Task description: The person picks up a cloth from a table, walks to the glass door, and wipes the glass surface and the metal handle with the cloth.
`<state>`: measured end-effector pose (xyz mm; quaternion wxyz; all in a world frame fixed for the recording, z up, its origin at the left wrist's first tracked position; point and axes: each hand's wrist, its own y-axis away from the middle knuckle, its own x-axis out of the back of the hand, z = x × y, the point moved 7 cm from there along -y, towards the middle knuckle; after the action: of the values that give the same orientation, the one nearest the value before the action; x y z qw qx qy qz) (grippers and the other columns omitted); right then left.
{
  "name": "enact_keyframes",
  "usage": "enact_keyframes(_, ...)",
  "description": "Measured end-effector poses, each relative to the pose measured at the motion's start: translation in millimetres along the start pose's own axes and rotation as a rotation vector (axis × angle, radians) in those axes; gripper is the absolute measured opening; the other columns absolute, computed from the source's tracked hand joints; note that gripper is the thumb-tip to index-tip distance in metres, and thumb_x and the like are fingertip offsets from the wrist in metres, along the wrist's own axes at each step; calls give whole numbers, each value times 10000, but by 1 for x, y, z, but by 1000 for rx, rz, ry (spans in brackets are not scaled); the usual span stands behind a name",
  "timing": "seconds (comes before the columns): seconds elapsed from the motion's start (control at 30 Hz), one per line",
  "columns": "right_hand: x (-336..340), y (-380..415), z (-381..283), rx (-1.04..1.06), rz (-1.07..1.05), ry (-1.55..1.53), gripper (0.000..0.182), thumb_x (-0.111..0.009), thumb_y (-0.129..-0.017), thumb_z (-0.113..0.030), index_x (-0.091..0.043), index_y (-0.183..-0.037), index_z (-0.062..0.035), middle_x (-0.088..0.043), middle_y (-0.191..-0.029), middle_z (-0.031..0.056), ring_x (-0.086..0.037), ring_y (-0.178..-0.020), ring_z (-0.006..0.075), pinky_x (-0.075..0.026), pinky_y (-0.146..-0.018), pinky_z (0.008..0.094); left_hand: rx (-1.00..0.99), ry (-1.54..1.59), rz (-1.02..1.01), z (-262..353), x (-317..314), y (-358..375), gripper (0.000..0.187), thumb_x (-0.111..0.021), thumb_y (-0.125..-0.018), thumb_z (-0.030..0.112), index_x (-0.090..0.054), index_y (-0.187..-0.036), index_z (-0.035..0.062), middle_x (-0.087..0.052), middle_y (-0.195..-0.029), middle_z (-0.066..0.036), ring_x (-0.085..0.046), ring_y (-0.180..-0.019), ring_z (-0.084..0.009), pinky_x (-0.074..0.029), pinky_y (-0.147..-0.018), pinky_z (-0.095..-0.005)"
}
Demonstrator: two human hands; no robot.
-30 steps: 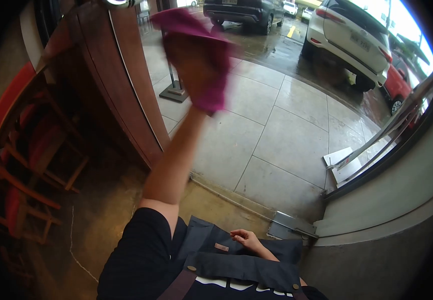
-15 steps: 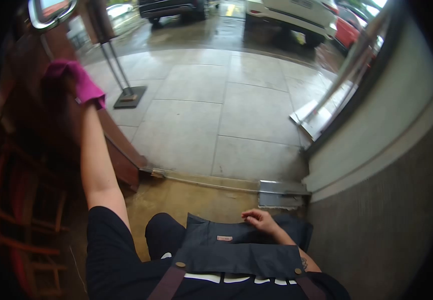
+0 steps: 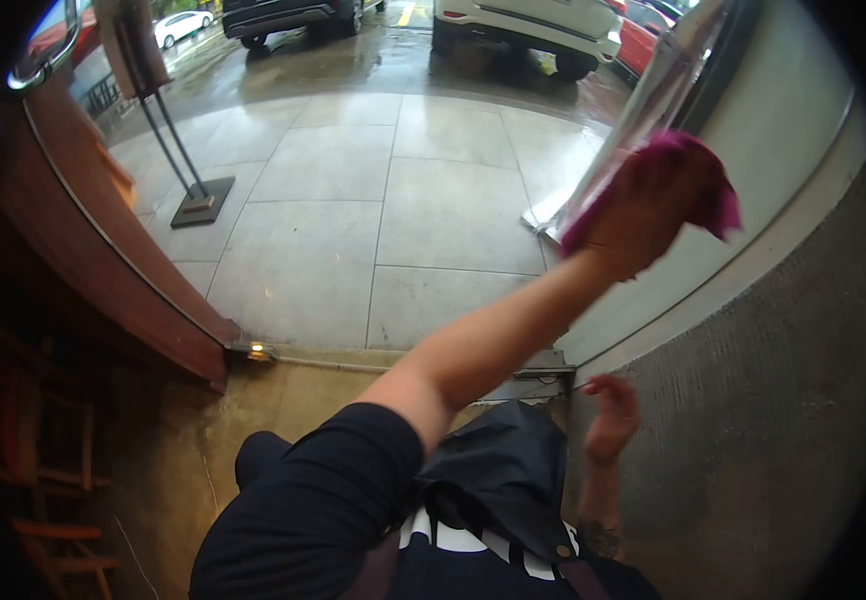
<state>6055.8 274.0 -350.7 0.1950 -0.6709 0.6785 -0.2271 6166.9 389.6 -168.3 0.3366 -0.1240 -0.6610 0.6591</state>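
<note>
My left arm stretches across to the right, and my left hand [image 3: 643, 218] is closed on a magenta cloth [image 3: 681, 155]. Hand and cloth are slightly blurred and overlap the right edge of the doorway, in front of the pale wall panel [image 3: 753, 170]. Part of the cloth sticks out past the fingers on the right. Lower down, my right hand [image 3: 613, 418] is raised beside the dark apron [image 3: 503, 455], its fingers loosely bent and apart with nothing in them. It overlaps the grey wall [image 3: 723, 440] in this view.
A reddish-brown door panel [image 3: 103, 240] with a metal handle [image 3: 48, 65] stands at left. A metal threshold [image 3: 353, 360] crosses the floor. Outside are a sign stand [image 3: 203, 203], pale paving [image 3: 303, 250] and parked cars, including a white car [image 3: 523, 30]. Wooden chairs [image 3: 63, 470] are lower left.
My left hand has swung the magenta cloth from the left door panel across to the right side of the doorway. My right hand has moved right and turned upward, away from the apron's front.
</note>
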Motion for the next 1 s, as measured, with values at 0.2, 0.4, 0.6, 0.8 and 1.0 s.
enact_keyframes(0.2,-110,70,55,-300,-597,-138,180,-495,-788,83,-598,-915,8,-596,-812,73,-577,-731,135,-463,-692,241,-232,-282,-2,-12,27,31,481,-528,-771,327,-427,-1240,283,-308,-1363,3,-287,-1241,-262,-185,-987,-554)
enact_keyframes(0.4,-127,81,68,-338,-731,-56,158,-508,-797,58,-605,-912,10,-603,-825,66,-602,-770,139,-478,-710,232,472,-733,405,-244,331,142,717,-597,-737,444,-355,-1273,34,-455,-1162,-173,-439,-1061,-336,-343,-900,-434)
enact_keyframes(0.6,-108,101,99,-524,-634,-177,156,-490,-827,36,-606,-928,7,-594,-834,50,-587,-792,116,-473,-722,222,1011,-1528,-13,-420,461,265,666,-604,-767,318,-336,-1261,-38,-393,-1234,-237,-380,-1119,-387,-248,-964,-478)
enact_keyframes(0.8,-83,84,88,-454,-586,-183,173,-485,-826,42,-599,-950,4,-587,-855,52,-582,-808,114,-475,-723,229,267,-558,207,-161,142,142,592,-552,-783,374,-360,-1231,38,-386,-1161,-210,-393,-1024,-333,-235,-909,-500)
enact_keyframes(1.0,-45,76,82,-378,-440,-127,161,-490,-823,41,-602,-932,2,-592,-829,52,-577,-766,114,-467,-706,228,-13,586,-210,44,-107,48,277,-547,-812,326,-540,-990,114,-567,-736,-40,-568,-670,-159,-451,-604,-299)
